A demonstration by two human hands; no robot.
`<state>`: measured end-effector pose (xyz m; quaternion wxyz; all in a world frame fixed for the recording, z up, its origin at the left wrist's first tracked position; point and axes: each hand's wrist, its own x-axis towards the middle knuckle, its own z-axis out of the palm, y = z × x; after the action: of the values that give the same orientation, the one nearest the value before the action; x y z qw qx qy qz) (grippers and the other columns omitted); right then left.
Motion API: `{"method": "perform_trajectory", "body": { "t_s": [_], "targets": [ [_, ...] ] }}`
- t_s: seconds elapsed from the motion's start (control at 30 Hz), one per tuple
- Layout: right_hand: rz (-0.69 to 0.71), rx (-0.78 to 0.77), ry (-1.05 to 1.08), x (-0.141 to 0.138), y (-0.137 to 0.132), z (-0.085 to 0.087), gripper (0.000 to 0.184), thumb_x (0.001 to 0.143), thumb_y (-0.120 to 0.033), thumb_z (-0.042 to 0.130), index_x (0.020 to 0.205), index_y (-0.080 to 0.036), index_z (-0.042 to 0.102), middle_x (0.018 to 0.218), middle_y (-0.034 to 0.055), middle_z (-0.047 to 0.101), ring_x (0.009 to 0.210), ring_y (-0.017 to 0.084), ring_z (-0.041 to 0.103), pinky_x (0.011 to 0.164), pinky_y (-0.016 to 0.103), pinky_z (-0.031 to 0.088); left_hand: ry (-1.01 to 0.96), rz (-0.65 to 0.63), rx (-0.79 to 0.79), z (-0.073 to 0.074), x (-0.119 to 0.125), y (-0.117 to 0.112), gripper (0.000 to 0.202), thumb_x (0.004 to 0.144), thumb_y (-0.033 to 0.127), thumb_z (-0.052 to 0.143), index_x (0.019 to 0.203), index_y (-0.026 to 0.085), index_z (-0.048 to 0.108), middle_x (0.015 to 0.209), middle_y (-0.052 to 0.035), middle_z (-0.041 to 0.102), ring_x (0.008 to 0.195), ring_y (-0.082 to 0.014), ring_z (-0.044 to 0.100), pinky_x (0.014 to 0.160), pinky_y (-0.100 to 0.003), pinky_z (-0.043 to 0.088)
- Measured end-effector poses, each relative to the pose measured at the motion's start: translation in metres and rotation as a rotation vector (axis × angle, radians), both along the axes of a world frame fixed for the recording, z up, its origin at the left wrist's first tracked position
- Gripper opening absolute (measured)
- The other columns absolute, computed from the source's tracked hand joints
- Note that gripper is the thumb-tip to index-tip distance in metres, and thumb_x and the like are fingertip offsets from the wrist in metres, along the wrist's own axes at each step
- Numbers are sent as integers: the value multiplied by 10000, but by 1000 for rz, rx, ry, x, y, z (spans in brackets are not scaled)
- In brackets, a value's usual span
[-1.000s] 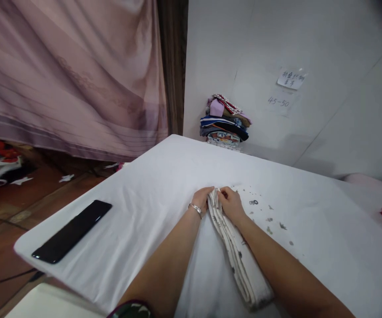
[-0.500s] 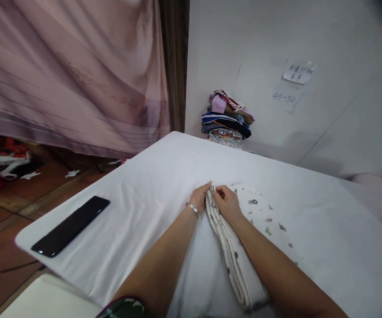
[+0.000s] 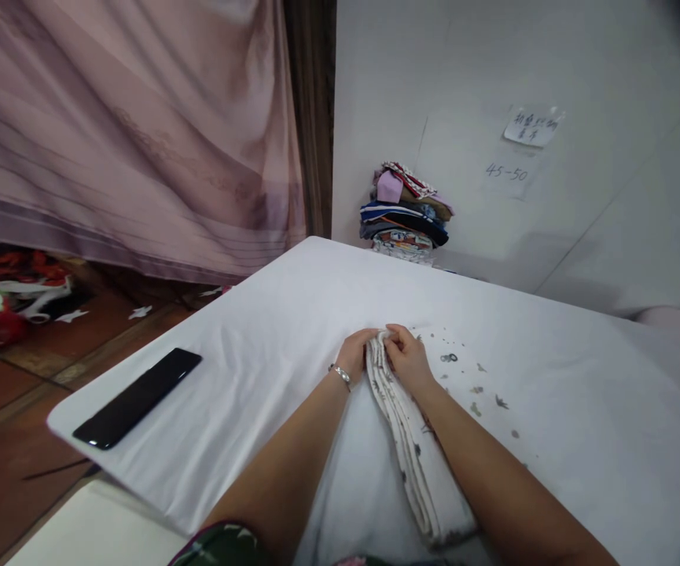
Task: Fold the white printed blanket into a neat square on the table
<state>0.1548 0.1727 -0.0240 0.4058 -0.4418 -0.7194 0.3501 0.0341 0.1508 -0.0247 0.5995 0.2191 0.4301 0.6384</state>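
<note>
A long white cloth with small printed motifs [image 3: 413, 464] is folded into a narrow stack of layers, its near end towards me. At its far end, my left hand [image 3: 356, 351] is closed on the left side, a silvery bracelet [image 3: 340, 374] on the wrist. Opposite it, my right hand [image 3: 407, 358] pinches the same end from the right, its fingers curled over the top edges. A flat part of the printed cloth [image 3: 475, 385] spreads out to the right of my right hand, partly hidden by the forearm.
The white-covered table [image 3: 257, 314] carries a black phone-like slab [image 3: 139, 397] at its left edge. Folded fabrics [image 3: 407, 212] are stacked by the wall beyond. A pinkish curtain [image 3: 139, 141] hangs at the left, above a tiled floor with scattered items. Handwritten papers [image 3: 531, 130] are on the wall.
My right hand's fingers have shifted slightly forward around the cloth's far end. The left hand keeps its hold there. The view has moved a little to the left.
</note>
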Motion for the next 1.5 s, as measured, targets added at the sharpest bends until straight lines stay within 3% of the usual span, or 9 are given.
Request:
{"method": "perform_trajectory", "body": {
  "t_s": [0.27, 0.4, 0.57, 0.77, 0.9, 1.0, 1.23, 1.4, 1.5],
  "targets": [
    [78, 49, -45, 4, 7, 4, 301, 774, -323, 482, 1016, -209, 619, 715, 5, 615, 631, 153, 550, 619, 282, 456, 73, 21, 33, -7, -1, 3, 109, 611, 248, 664, 687, 170, 662, 638, -14, 626, 599, -140, 547, 581, -254, 413],
    [76, 23, -28, 3, 6, 5, 201, 758, -321, 493, 898, -220, 595, 615, -28, 551, 549, 135, 505, 546, 254, 421, 93, 71, 17, -5, 2, 4, 190, 556, 261, 722, 693, 154, 644, 611, -4, 603, 578, -122, 533, 567, -240, 401],
    [152, -79, 67, 9, 3, 12, 162, 728, -318, 516, 855, -224, 551, 631, -38, 509, 494, 109, 462, 464, 230, 378, -25, 93, -47, 0, 0, 3, 280, 555, 264, 731, 779, 160, 599, 647, -5, 604, 570, -126, 540, 560, -250, 402],
    [332, -247, 121, 30, 1, 40, 145, 682, -285, 557, 804, -208, 541, 558, -66, 452, 430, 83, 431, 408, 206, 332, -16, 28, -133, 8, -9, 4, 354, 539, 104, 689, 875, 141, 583, 677, -31, 621, 611, -148, 572, 606, -268, 425],
    [489, -284, -79, 30, 12, 66, 114, 687, -221, 544, 799, -200, 542, 528, -75, 458, 416, 73, 434, 411, 193, 321, 42, 25, -90, 12, -10, 5, 408, 537, 111, 713, 919, 153, 576, 808, -57, 662, 678, -156, 592, 662, -286, 438],
    [519, -325, -293, 16, 24, 75, 113, 658, -148, 531, 760, -195, 526, 494, -79, 476, 398, 75, 439, 420, 195, 320, 76, 1, -73, 13, -8, 5, 413, 561, 196, 740, 941, 156, 581, 726, -31, 649, 625, -142, 575, 621, -270, 426],
    [414, -127, -525, -14, 41, 66, 148, 632, -115, 519, 755, -189, 558, 467, -63, 516, 462, 99, 485, 489, 204, 342, 66, -54, -6, 22, -9, 4, 379, 656, 460, 685, 838, 144, 584, 611, -1, 596, 532, -119, 546, 538, -243, 411],
    [446, -297, -435, -15, 46, 68, 168, 622, -77, 496, 738, -171, 572, 456, -66, 497, 419, 84, 459, 460, 201, 345, 118, -142, -7, 19, -16, 5, 496, 552, 349, 787, 966, 144, 606, 686, -28, 641, 627, -151, 594, 610, -257, 433],
    [444, -330, -391, -15, 44, 61, 283, 663, -94, 497, 917, -161, 601, 452, -75, 492, 412, 84, 448, 458, 203, 353, 120, -131, -14, 11, -19, 8, 480, 560, 333, 774, 968, 144, 607, 670, -21, 626, 603, -142, 582, 586, -253, 426]
  ]
}}
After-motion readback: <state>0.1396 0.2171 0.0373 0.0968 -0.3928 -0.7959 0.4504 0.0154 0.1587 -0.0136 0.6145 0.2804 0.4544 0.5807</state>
